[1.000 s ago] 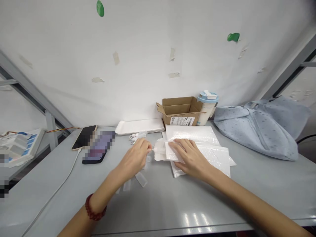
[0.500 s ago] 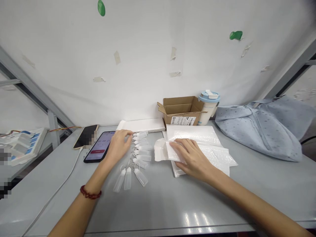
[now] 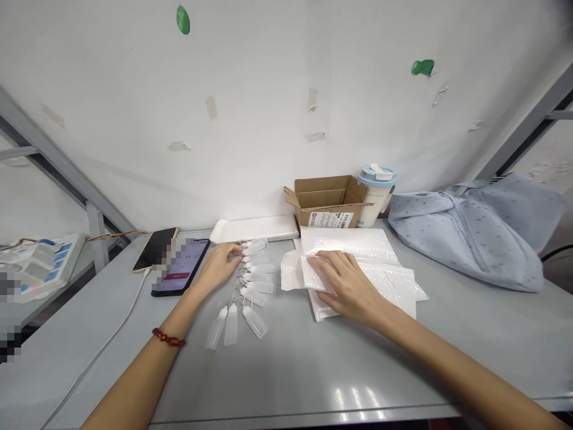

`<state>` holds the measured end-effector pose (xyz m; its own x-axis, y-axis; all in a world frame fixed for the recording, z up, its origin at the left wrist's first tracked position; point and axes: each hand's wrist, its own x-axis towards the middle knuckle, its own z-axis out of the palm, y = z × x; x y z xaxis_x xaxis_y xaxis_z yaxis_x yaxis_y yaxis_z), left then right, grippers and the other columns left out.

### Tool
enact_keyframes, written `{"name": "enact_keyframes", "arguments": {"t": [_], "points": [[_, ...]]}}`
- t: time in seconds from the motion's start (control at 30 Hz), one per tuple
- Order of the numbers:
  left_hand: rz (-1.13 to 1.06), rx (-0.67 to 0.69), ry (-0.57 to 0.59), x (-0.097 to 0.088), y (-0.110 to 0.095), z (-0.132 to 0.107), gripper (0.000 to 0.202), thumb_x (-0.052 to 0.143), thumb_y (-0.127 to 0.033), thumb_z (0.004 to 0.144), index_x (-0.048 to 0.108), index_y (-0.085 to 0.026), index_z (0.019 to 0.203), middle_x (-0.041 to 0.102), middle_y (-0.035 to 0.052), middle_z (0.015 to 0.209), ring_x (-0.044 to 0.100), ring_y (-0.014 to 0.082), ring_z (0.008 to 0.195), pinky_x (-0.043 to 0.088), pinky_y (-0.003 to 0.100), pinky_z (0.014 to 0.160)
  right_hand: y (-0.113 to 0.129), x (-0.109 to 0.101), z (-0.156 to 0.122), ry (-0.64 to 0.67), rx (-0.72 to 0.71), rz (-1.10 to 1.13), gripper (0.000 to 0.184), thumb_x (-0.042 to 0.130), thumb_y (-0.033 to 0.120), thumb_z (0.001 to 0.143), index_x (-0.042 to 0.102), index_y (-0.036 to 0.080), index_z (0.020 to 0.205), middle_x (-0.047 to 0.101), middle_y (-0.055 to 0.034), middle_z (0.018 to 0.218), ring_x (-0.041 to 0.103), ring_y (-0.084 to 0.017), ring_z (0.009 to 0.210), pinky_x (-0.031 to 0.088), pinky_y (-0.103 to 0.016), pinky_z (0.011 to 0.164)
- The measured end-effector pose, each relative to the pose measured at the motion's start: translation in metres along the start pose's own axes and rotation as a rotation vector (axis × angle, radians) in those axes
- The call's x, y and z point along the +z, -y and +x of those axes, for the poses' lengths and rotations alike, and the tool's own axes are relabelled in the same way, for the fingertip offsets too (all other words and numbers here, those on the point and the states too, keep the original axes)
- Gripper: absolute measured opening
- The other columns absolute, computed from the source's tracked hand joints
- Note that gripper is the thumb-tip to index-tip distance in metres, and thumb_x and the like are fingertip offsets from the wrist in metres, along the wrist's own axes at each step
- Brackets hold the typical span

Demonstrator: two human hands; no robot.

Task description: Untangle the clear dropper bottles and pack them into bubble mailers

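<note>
My left hand (image 3: 219,266) reaches over the grey table (image 3: 290,370), its fingertips pinched at the cap end of a small white squeeze bottle near the top of a curved row of several such bottles (image 3: 250,280). My right hand (image 3: 347,283) lies flat, fingers spread, on a small white bubble pouch (image 3: 298,275) whose open flap points left. That pouch rests on a stack of white bubble mailers (image 3: 358,251).
Two phones (image 3: 176,263) lie at the left, one on a white cable. A flat white tray (image 3: 255,229), an open cardboard box (image 3: 326,200) and a lidded cup (image 3: 375,194) stand by the wall. A blue cloth bag (image 3: 478,233) is at the right.
My left hand left the pouch's open flap and moved left and back to the row of bottles, uncovering them. My right hand stayed on the pouch.
</note>
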<state>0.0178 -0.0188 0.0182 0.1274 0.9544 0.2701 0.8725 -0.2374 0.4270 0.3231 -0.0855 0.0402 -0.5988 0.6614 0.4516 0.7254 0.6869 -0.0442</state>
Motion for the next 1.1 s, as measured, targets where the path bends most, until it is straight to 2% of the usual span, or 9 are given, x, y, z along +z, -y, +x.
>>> {"name": "enact_keyframes", "arguments": {"t": [0.2,0.33,0.5,0.63,0.73,0.9,1.1], "points": [[0.020,0.016,-0.013,-0.002,0.000,0.000,0.021,0.043,-0.030,0.078,0.060,-0.017,0.079,0.066,0.0104,0.089,0.057,0.0257,0.089,0.041,0.038,0.082,0.000,0.000,0.001,-0.001,-0.003,0.004,0.049,0.056,0.014,0.073,0.042,0.014,0.121,0.051,-0.0161,0.113,0.046,-0.029,0.100,0.039,-0.042,0.080],[0.015,0.003,-0.030,-0.012,-0.005,0.000,0.023,0.041,-0.032,0.080,0.059,-0.018,0.081,0.065,0.0082,0.087,0.057,0.0230,0.084,0.042,0.034,0.079,-0.002,0.001,0.001,-0.012,-0.005,-0.008,0.050,0.057,0.014,0.073,0.043,0.012,0.120,0.050,-0.0166,0.113,0.045,-0.029,0.101,0.039,-0.041,0.081],[-0.120,-0.018,-0.030,-0.031,-0.027,-0.005,0.024,0.044,-0.037,0.081,0.059,-0.019,0.085,0.066,0.0041,0.087,0.057,0.0187,0.080,0.042,0.026,0.067,-0.004,0.003,0.000,-0.025,0.010,-0.017,0.049,0.054,0.015,0.074,0.041,0.015,0.122,0.050,-0.0160,0.114,0.045,-0.029,0.101,0.039,-0.042,0.079],[-0.253,0.093,0.112,-0.040,-0.053,-0.015,0.021,0.046,-0.035,0.082,0.060,-0.019,0.080,0.065,0.0024,0.084,0.056,0.0170,0.076,0.041,0.026,0.066,-0.005,0.004,0.000,-0.018,0.026,-0.022,0.049,0.054,0.016,0.074,0.041,0.015,0.122,0.050,-0.0162,0.114,0.045,-0.030,0.101,0.039,-0.041,0.079],[-0.299,0.134,0.172,-0.037,-0.070,-0.022,0.019,0.048,-0.032,0.082,0.061,-0.019,0.077,0.064,0.0022,0.082,0.055,0.0161,0.074,0.041,0.026,0.065,-0.003,0.002,0.001,-0.006,0.030,-0.026,0.051,0.056,0.016,0.073,0.042,0.014,0.121,0.050,-0.0163,0.114,0.045,-0.030,0.101,0.039,-0.041,0.080],[-0.419,0.155,0.173,-0.015,-0.094,-0.034,0.017,0.051,-0.028,0.081,0.066,-0.019,0.079,0.066,0.0036,0.080,0.056,0.0167,0.074,0.043,0.027,0.065,0.003,0.002,0.001,-0.001,0.009,-0.001,0.050,0.056,0.013,0.072,0.044,0.015,0.120,0.051,-0.0147,0.112,0.046,-0.028,0.099,0.039,-0.041,0.080],[-0.539,0.191,0.237,-0.002,-0.105,-0.043,0.022,0.051,-0.027,0.083,0.071,-0.025,0.092,0.070,0.0036,0.090,0.058,0.0173,0.078,0.045,0.028,0.064,0.004,0.007,-0.001,-0.043,-0.038,0.047,0.048,0.053,0.010,0.071,0.046,0.013,0.119,0.052,-0.0149,0.110,0.046,-0.028,0.099,0.041,-0.040,0.078]]}}
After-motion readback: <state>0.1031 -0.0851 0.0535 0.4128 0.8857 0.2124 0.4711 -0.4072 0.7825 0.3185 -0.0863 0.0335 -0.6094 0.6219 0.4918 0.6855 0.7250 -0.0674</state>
